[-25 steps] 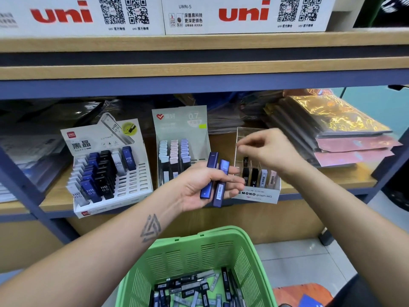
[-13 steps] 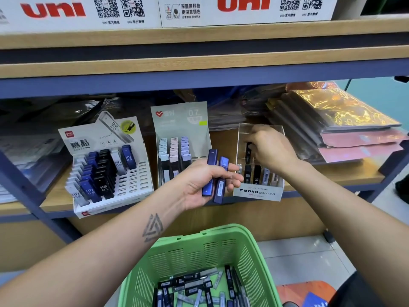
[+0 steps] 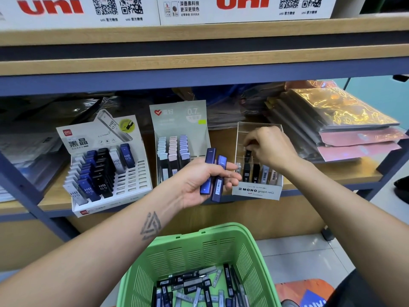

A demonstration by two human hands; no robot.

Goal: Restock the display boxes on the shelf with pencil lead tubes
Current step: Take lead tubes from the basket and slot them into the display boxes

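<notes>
My left hand (image 3: 200,179) holds two blue lead tubes (image 3: 213,176) upright in front of the shelf. My right hand (image 3: 269,147) reaches into the clear MONO display box (image 3: 256,191) and pinches a black lead tube (image 3: 247,155) above one of its slots. Other black, grey and pink tubes stand in that box. Left of it stands a grey 0.7 display box (image 3: 179,120) with pastel tubes, and further left a white display box (image 3: 132,180) with blue, black and white HB tubes. A green basket (image 3: 199,244) below holds several loose tubes.
Stacks of shiny wrapped packets (image 3: 345,129) lie at the shelf's right. White uni cartons (image 3: 155,9) fill the upper shelf. A blue metal upright (image 3: 26,196) stands at the left. Tiled floor (image 3: 298,258) shows beside the basket.
My right hand has gone down from above the MONO box into it, lowering a black tube toward a slot. My left hand has stayed put with the two blue tubes.
</notes>
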